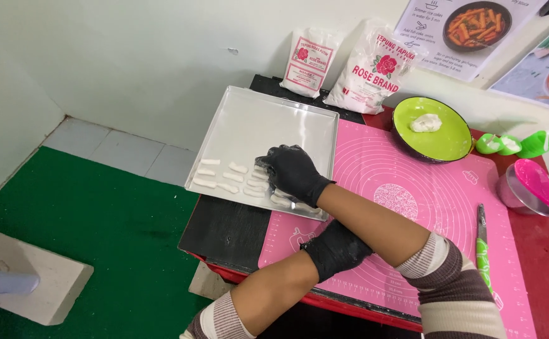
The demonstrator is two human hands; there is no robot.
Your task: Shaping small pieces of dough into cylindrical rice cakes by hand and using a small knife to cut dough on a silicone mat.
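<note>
My right hand, in a black glove, reaches across onto the metal baking tray. Its fingers curl down over several short white dough sticks laid in rows at the tray's near edge. Whether a stick is pinched in the fingertips is hidden. My left hand, also in a black glove, rests bunched on the pink silicone mat, partly under my right forearm. Both sleeves are striped.
A green bowl holding a lump of white dough sits behind the mat. Two white flour bags lean on the wall. A green-handled knife, green measuring spoons and a metal cup with a pink spatula lie at the right.
</note>
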